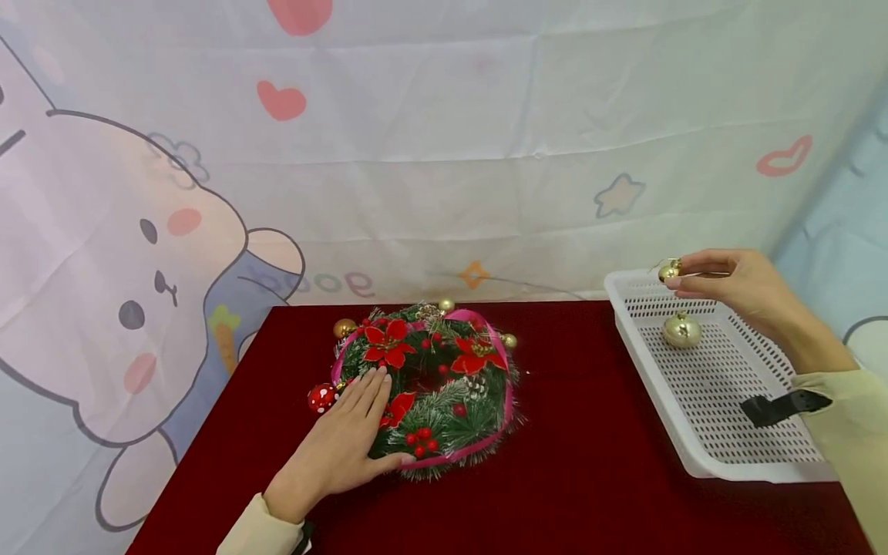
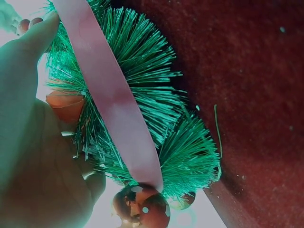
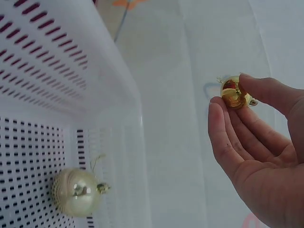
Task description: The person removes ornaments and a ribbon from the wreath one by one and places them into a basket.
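Note:
A Christmas wreath (image 1: pixel 433 385) with green needles, red poinsettias, berries, gold balls and a pink ribbon (image 2: pixel 114 104) lies on the dark red tablecloth (image 1: pixel 590 432). My left hand (image 1: pixel 347 439) lies flat on the wreath's near left side, fingers straight. My right hand (image 1: pixel 721 277) is raised above the far end of a white perforated basket (image 1: pixel 721 455) and pinches a small gold bauble (image 3: pixel 235 93) between thumb and fingertips. A larger gold bauble (image 1: pixel 681 330) lies inside the basket, also seen in the right wrist view (image 3: pixel 77 192).
A red bauble with white dots (image 1: pixel 321 398) hangs at the wreath's left edge. A cartoon-printed cloth backdrop (image 1: pixel 444 154) stands behind the table. A black strap (image 1: pixel 784 406) is on my right wrist, over the basket.

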A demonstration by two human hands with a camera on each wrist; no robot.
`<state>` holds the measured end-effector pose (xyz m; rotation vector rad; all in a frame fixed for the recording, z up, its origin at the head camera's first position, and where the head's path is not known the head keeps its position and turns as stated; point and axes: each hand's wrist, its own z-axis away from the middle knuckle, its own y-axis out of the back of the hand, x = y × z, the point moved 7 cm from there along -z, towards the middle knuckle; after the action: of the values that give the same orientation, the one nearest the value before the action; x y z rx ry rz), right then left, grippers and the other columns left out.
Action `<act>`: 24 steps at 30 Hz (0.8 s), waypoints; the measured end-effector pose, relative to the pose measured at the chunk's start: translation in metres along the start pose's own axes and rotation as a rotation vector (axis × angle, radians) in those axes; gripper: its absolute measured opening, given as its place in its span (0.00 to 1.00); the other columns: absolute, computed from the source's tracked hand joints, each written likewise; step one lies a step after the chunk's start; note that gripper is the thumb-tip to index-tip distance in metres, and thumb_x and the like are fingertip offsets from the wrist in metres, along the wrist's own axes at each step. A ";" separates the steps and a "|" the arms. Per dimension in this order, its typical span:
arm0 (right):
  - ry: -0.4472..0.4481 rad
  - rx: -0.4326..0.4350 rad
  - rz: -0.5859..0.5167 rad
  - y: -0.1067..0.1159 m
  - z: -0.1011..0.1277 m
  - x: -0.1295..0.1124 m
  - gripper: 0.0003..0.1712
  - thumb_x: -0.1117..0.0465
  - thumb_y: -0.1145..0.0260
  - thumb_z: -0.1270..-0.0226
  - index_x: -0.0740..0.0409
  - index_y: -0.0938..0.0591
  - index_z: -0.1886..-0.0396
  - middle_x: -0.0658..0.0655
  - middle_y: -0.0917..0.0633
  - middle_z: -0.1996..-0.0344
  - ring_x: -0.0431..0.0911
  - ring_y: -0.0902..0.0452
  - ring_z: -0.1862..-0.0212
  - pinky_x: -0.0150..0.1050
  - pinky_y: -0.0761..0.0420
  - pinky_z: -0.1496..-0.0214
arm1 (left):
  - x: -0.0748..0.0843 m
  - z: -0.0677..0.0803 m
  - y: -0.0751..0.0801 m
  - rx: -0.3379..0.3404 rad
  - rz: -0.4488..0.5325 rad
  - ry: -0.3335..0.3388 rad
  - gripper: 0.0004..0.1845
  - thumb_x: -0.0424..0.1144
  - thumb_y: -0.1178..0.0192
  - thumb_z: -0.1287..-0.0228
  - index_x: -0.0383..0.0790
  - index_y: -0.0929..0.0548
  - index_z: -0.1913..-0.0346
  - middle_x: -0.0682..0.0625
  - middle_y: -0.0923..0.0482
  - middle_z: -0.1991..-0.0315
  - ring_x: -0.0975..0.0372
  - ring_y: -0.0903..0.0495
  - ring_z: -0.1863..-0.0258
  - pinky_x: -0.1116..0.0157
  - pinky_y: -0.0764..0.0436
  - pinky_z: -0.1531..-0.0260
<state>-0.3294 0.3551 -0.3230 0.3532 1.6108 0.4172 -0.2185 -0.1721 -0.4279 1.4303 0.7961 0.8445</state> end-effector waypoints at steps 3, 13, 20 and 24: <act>-0.006 0.028 0.131 0.010 -0.001 0.008 0.10 0.51 0.24 0.31 0.35 0.11 0.52 0.24 0.13 0.65 0.24 0.17 0.59 0.20 0.21 0.54 | 0.001 0.001 -0.001 -0.006 0.000 0.003 0.59 0.76 0.47 0.31 0.33 0.48 0.16 0.39 0.54 0.13 0.45 0.53 0.13 0.45 0.46 0.15; -0.076 0.022 0.266 0.030 -0.003 0.041 0.19 0.46 0.24 0.32 0.49 0.13 0.47 0.22 0.16 0.67 0.22 0.22 0.60 0.22 0.25 0.57 | 0.002 0.001 0.000 -0.005 -0.009 -0.005 0.59 0.75 0.45 0.32 0.32 0.47 0.16 0.39 0.54 0.13 0.45 0.53 0.13 0.45 0.45 0.15; -0.107 0.013 0.246 0.037 -0.005 0.068 0.26 0.47 0.25 0.30 0.59 0.18 0.43 0.24 0.16 0.67 0.23 0.21 0.62 0.21 0.22 0.60 | 0.002 0.001 0.000 -0.002 -0.010 -0.004 0.59 0.76 0.46 0.32 0.32 0.47 0.16 0.39 0.54 0.13 0.45 0.53 0.13 0.45 0.45 0.15; -0.101 0.031 0.229 0.041 -0.005 0.077 0.16 0.50 0.25 0.30 0.51 0.15 0.50 0.25 0.16 0.69 0.22 0.23 0.63 0.21 0.22 0.61 | 0.001 0.001 0.000 0.000 -0.009 -0.005 0.59 0.75 0.45 0.32 0.32 0.47 0.16 0.39 0.54 0.13 0.45 0.53 0.13 0.45 0.45 0.15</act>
<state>-0.3419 0.4268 -0.3715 0.5765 1.4842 0.5404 -0.2172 -0.1714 -0.4275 1.4269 0.7982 0.8337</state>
